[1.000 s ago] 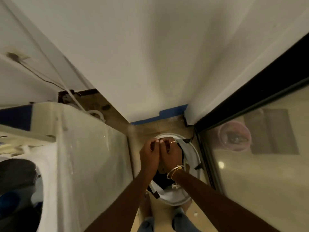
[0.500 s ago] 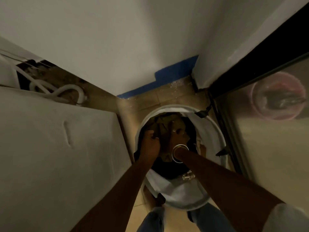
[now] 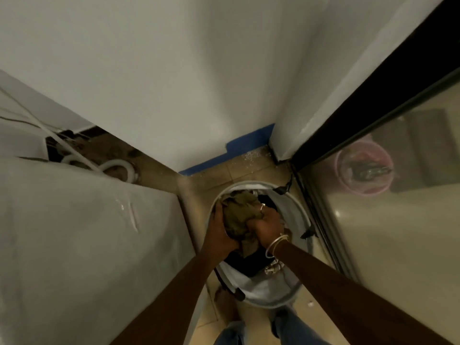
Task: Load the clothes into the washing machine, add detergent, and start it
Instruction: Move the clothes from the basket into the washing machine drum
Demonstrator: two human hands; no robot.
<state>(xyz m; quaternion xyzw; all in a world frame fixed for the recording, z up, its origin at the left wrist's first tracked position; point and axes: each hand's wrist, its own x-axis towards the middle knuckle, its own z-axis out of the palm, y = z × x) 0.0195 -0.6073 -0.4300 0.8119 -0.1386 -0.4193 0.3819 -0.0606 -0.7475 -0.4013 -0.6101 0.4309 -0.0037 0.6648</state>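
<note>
A round white laundry basket (image 3: 296,210) stands on the tiled floor in the corner, with dark clothes (image 3: 246,263) inside. Over its opening I hold a bunched olive-brown garment (image 3: 240,215). My left hand (image 3: 220,231) grips its left side and my right hand (image 3: 267,226), with a ring and bangles, grips its right side. The white washing machine's side panel (image 3: 74,245) fills the left of the view; its door is out of view.
White hoses (image 3: 117,168) coil behind the machine against the white wall (image 3: 174,70). A dark-framed glass door (image 3: 388,232) runs along the right, with a pink bucket (image 3: 363,168) behind it. Blue tape (image 3: 246,143) lines the wall's base. My feet stand below the basket.
The view dropped toward the basket. My hands went from closed together above it to down among the clothes, and now lift the olive-brown garment bunched between them.
</note>
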